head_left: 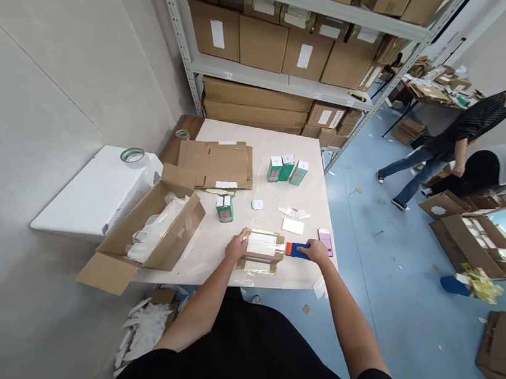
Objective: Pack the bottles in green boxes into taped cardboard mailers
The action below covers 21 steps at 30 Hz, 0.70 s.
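A small cardboard box (261, 251) with a white label and shiny tape along its edges lies near the table's front edge. My left hand (236, 244) grips its left end, fingers over the top corner. In my right hand (316, 251) is a blue-handled tool (297, 250) with an orange end; its exact kind is unclear. The tool's tip meets the right end of the box. Just beyond them lie a white card (293, 226), a small white piece (257, 204) and a green-and-white carton (225, 209). A phone (325, 242) lies beside my right hand.
Flattened cardboard (219, 163) and several green cartons (286, 168) occupy the table's far half. An open box (182, 230) of white packing stands left, near a tape roll (132, 155). A loaded shelf (277, 78) rises behind. Two people are at right, near open boxes (470, 240).
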Each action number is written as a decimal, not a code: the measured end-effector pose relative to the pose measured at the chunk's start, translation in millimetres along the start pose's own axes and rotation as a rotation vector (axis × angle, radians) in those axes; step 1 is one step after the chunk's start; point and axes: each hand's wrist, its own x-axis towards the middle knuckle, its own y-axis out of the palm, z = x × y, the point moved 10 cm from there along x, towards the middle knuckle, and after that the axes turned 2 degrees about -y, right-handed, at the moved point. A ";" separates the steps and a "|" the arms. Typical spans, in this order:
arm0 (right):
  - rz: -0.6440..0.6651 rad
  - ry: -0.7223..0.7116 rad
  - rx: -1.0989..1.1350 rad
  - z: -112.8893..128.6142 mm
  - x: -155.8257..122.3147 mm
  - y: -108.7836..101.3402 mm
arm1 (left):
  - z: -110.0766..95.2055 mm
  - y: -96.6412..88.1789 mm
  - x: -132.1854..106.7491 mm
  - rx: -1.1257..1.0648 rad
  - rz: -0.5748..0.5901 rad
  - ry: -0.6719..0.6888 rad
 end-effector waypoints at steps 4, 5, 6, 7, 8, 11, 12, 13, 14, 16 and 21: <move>0.013 -0.006 0.023 -1.5 0.9 -0.2 | 1.5 -1.4 0.3 -0.020 -0.005 -0.011; 0.016 -0.010 0.025 -1.7 1.7 -1.8 | 2.0 -1.4 0.4 -0.022 -0.007 -0.014; 0.018 -0.014 0.024 -1.6 2.9 -4.0 | 2.2 -1.2 0.4 -0.017 -0.006 -0.014; 0.018 -0.020 0.019 -0.9 4.3 -6.6 | 2.0 -0.9 0.4 -0.010 -0.006 -0.009; 0.016 -0.028 0.010 0.3 5.9 -9.4 | 1.6 -0.9 0.4 -0.002 -0.008 -0.003; 0.006 -0.056 -0.013 3.4 9.9 -15.6 | 0.6 -1.2 0.5 0.002 -0.013 0.009; 0.006 -0.061 -0.015 2.7 10.6 -16.0 | 0.7 -1.5 0.4 -0.005 -0.014 0.007; 0.006 -0.060 -0.015 0.3 10.9 -15.8 | 0.9 -1.9 0.4 -0.014 -0.016 0.005; 0.007 -0.049 -0.014 -4.3 10.9 -15.2 | 1.1 -2.2 0.3 -0.020 -0.017 0.002; 0.014 -0.006 -0.017 -17.9 10.3 -13.6 | 0.9 -2.2 0.0 -0.018 -0.014 -0.002; -0.002 0.045 -0.045 -40.2 10.5 -18.4 | -1.3 -1.1 -1.0 0.039 0.004 -0.007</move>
